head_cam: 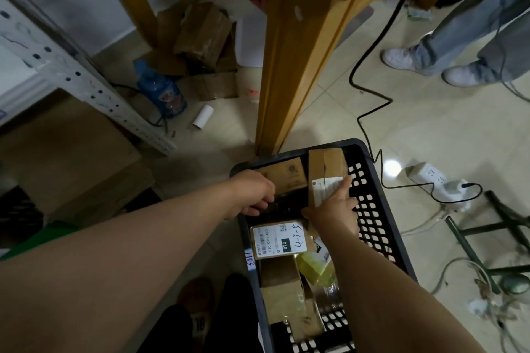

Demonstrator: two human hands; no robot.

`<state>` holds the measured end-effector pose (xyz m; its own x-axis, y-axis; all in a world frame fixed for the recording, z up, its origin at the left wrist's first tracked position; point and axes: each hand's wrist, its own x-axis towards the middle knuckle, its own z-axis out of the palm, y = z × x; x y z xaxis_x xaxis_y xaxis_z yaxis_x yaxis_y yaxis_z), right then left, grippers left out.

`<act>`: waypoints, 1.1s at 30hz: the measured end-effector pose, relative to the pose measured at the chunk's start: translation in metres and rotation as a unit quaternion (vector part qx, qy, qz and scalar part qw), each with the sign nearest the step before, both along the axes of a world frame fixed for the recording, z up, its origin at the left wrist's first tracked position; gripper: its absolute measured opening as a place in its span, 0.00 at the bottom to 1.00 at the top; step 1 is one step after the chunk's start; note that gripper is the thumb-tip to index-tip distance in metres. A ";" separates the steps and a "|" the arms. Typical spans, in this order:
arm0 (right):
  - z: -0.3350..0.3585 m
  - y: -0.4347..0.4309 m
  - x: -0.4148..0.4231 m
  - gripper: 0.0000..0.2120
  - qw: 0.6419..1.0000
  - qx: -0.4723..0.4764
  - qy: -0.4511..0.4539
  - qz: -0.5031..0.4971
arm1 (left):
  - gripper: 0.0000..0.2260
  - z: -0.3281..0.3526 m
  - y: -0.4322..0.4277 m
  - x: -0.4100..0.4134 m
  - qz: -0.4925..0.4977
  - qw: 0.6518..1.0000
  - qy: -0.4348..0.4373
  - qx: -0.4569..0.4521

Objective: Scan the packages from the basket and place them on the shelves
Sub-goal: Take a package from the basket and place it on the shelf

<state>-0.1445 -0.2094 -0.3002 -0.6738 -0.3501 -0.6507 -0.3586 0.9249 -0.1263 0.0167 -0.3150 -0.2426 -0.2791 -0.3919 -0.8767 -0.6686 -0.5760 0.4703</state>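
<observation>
Status: picking stage, reaching into the basket (pixel 371 218) for the next package. It sits on the floor in front of me, against the wooden table leg (pixel 286 80).

Right hand (pixel 335 209): open, fingers straight and laid on the white label of the upright box (pixel 324 165) at the far right of the basket, thumb spread wide. Touching, not gripping yet.

Left hand (pixel 253 195): over the basket's far-left corner, fingers curled down at the near edge of the flat box (pixel 284 176). Can't tell if it grips that box or just dips into the gap beside it.

Still in the basket, besides those two:
- labelled package (pixel 276 239) marked 4-3-5, mid-basket, label up
- brown box (pixel 279 286) just nearer me
- yellow bag (pixel 315 266) beside it, partly under my right forearm
- more at the near end, too dark to identify

So at least five packages left. No scanner in view and nothing lifted out. The shelf frame (pixel 94 86) is off to my left; only its perforated upright and a shelf edge show, so I can't say what's already stocked.

My read: most of the work is ahead. For the upright box, the full cycle of grip, lift, scan and shelve is still to do, then repeat for the rest.
</observation>
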 end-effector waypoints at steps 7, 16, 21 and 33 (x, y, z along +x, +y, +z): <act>0.041 0.014 0.005 0.58 0.998 -0.003 0.026 0.049 | 0.12 0.028 0.019 0.007 0.040 0.998 -0.004 0.038; 0.204 0.038 0.020 0.52 0.912 -0.117 -0.020 0.393 | 0.44 0.185 0.007 0.012 0.233 0.966 -0.006 0.116; 0.292 0.004 0.033 0.46 0.835 -0.115 -0.048 0.536 | 0.22 0.268 0.006 0.066 0.266 0.954 -0.045 0.129; 0.407 -0.065 0.091 0.49 0.893 -0.113 -0.252 0.354 | 0.29 0.383 0.043 0.223 0.344 0.933 0.088 0.065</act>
